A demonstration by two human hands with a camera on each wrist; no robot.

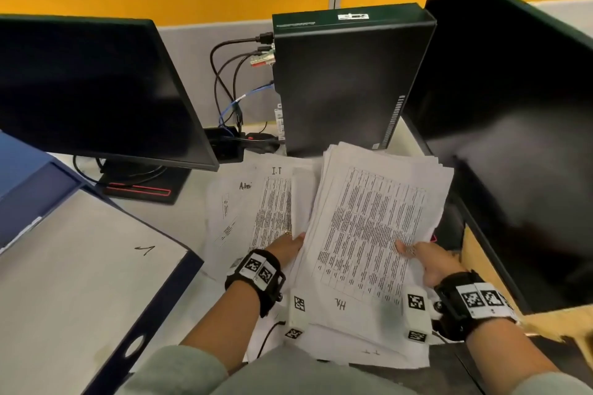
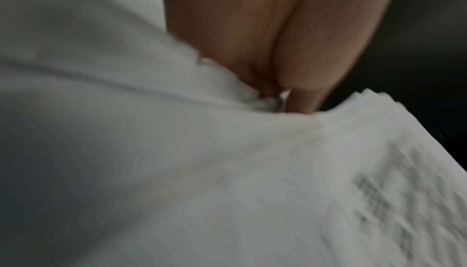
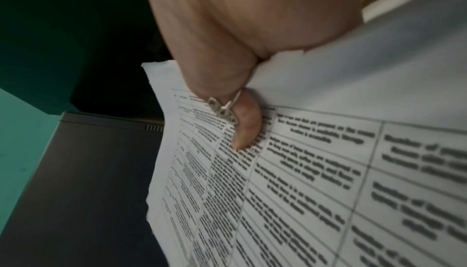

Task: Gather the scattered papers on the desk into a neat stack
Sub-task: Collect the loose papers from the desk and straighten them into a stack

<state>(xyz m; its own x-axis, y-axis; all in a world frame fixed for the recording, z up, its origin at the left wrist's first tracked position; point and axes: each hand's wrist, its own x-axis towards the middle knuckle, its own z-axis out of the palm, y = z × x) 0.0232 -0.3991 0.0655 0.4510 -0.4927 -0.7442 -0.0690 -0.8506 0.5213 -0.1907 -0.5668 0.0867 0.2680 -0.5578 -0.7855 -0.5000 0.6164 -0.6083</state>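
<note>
Head view shows a pale table crowded with a dark monitor on the right, another monitor on the left and a black upright desktop computer between them, cables trailing from its back. A blue folder at near left carries a blank sheet with a small handwritten mark. A thick sheaf of printed papers is held above the table's middle, its top sheet a table of text with "HA" handwritten at the near edge. Loose sheets lie flat on the table to the left, one marked "T.I", another "Admi" with the rest unclear. The left hand grips the sheaf's left edge, fingers tucked under it. The right hand pinches the right edge; the right wrist view shows its thumb, wearing a ring, pressed on the printed face with the fingers hidden behind the sheets.
</note>
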